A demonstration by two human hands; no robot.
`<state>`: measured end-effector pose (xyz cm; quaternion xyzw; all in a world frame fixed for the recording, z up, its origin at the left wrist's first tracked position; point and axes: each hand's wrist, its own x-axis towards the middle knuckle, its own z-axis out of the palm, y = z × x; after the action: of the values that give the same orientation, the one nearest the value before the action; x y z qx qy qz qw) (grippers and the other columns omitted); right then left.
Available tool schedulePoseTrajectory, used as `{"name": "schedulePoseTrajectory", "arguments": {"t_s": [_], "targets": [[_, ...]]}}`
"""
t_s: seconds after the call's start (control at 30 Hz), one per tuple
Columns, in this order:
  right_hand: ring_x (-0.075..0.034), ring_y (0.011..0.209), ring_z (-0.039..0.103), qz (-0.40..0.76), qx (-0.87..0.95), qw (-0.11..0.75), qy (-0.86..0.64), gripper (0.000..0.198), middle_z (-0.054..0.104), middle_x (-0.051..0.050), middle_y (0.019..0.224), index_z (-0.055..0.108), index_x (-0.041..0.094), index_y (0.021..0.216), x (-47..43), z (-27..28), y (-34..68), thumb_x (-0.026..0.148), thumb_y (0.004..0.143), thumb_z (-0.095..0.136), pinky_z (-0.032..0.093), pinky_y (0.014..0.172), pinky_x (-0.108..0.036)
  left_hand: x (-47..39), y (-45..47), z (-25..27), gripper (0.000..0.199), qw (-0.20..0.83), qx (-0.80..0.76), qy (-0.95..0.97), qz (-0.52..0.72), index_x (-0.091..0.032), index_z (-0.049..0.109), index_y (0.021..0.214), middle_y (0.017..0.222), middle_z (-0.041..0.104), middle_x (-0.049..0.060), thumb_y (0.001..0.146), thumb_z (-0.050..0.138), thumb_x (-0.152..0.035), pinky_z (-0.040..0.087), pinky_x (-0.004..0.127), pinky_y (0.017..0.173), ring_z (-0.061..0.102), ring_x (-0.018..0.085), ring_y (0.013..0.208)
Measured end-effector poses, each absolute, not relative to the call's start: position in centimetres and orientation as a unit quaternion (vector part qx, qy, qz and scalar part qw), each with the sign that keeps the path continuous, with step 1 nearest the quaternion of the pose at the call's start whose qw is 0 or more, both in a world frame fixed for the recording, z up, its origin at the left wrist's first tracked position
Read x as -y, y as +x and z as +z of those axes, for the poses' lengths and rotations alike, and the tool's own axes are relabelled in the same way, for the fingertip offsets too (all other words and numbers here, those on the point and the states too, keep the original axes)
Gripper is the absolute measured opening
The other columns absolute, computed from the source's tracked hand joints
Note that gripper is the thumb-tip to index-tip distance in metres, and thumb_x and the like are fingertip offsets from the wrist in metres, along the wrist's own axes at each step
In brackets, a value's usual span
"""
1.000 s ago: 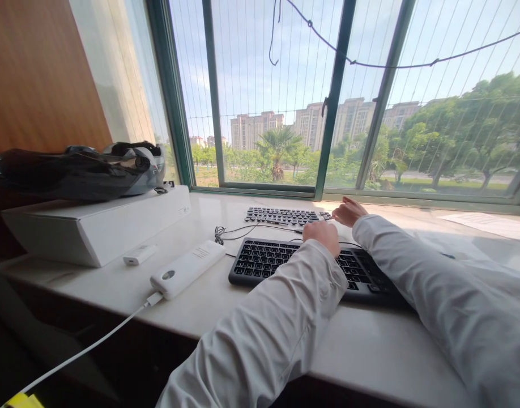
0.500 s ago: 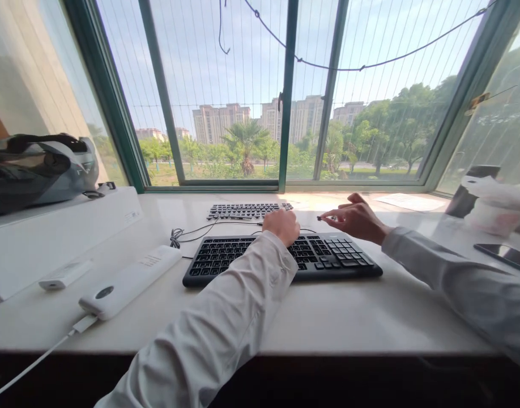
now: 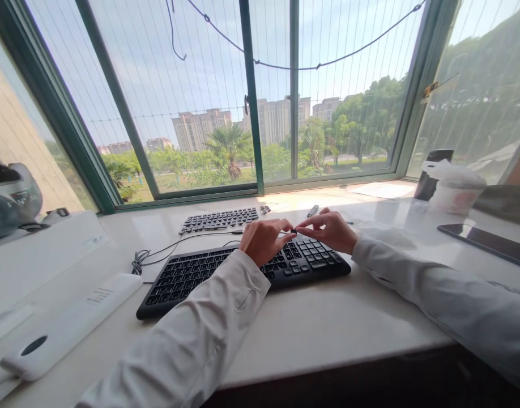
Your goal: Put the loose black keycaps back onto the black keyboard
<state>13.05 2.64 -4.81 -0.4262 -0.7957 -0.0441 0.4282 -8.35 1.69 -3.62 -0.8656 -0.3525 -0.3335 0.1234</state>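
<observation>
A black keyboard (image 3: 187, 279) lies at a slant under my hands. Bare key sockets show over its left and middle parts, while the number pad (image 3: 317, 249) at the right has keycaps on. Above its back edge, my left hand (image 3: 262, 238) and my right hand (image 3: 328, 229) meet fingertip to fingertip. Both are closed in a pinch on one small black keycap (image 3: 293, 230). Behind the keyboard, loose keycaps (image 3: 220, 220) are laid out in rows. A small grey-white object (image 3: 313, 211), its kind unclear, lies beyond my right hand.
A coiled black cable (image 3: 141, 260) sits left of the keyboard. Further left are a white power bank (image 3: 73, 323) and a white box (image 3: 43, 255). A phone (image 3: 489, 243), a bagged cup (image 3: 455, 190) and a dark cylinder (image 3: 432, 175) stand or lie at right, below the window.
My view has swung to the right. My right hand has brought the small black keycap over to my left hand, which has lifted off the keyboard and now pinches it too.
</observation>
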Motion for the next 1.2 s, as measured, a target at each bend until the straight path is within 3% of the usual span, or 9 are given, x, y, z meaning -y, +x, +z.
{"name": "schedulePoseTrajectory", "arguments": {"t_s": [0.23,0.4,0.6,0.7,0.9,1.2], "targets": [[-0.008,0.051,0.041,0.015,0.795,0.434,-0.425,0.037,0.050,0.004,0.046,0.077,0.021,0.082,-2.5,-4.9,12.9,0.054,0.076,0.063,0.035,0.060,-0.025,-1.9,-8.2,-4.0,0.021,0.117,0.332,-0.869,-0.347,-0.025,0.066,0.096,0.088,0.072,-0.001,0.085,0.058,-0.041,0.049,0.027,0.074,0.068,0.017,0.081],[-0.008,0.050,0.042,0.112,0.811,0.396,-0.416,0.043,0.049,0.005,0.051,0.073,0.019,0.102,-2.9,-4.7,14.0,0.052,0.075,0.065,0.034,0.054,-0.024,-1.5,-8.0,-3.9,0.017,0.111,0.314,-0.866,-0.373,-0.024,0.063,0.096,0.090,0.071,-0.002,0.085,0.058,-0.036,0.049,0.026,0.074,0.067,0.015,0.081],[-0.007,0.045,0.040,0.215,0.801,0.376,-0.414,0.042,0.045,0.005,0.048,0.073,0.016,0.097,-3.4,-5.5,14.5,0.051,0.074,0.066,0.030,0.046,-0.023,-1.4,-8.1,-3.6,0.018,0.113,0.277,-0.879,-0.370,-0.024,0.062,0.095,0.089,0.070,-0.003,0.087,0.057,-0.039,0.046,0.022,0.066,0.066,0.012,0.077],[-0.007,0.044,0.039,0.227,0.789,0.391,-0.416,0.045,0.043,0.006,0.046,0.071,0.017,0.104,-3.3,-5.5,14.4,0.051,0.075,0.065,0.029,0.046,-0.023,-1.5,-8.2,-3.6,0.019,0.130,0.277,-0.879,-0.366,-0.025,0.062,0.097,0.090,0.070,-0.003,0.088,0.055,-0.040,0.044,0.020,0.061,0.066,0.011,0.076],[-0.008,0.046,0.040,0.237,0.787,0.391,-0.415,0.045,0.048,0.003,0.047,0.073,0.016,0.098,-3.0,-4.5,14.6,0.052,0.073,0.065,0.029,0.045,-0.023,-1.4,-8.3,-3.6,0.023,0.157,0.269,-0.882,-0.354,-0.028,0.065,0.098,0.093,0.070,-0.003,0.089,0.051,-0.044,0.039,0.019,0.054,0.064,0.010,0.070],[-0.007,0.043,0.040,0.220,0.824,0.360,-0.378,0.037,0.049,0.004,0.047,0.074,0.016,0.089,-3.3,-4.3,15.1,0.048,0.072,0.069,0.028,0.044,-0.023,-1.7,-8.5,-3.7,0.022,0.134,0.239,-0.896,-0.350,-0.028,0.067,0.094,0.095,0.070,-0.003,0.090,0.050,-0.042,0.041,0.019,0.059,0.064,0.008,0.073]]}}
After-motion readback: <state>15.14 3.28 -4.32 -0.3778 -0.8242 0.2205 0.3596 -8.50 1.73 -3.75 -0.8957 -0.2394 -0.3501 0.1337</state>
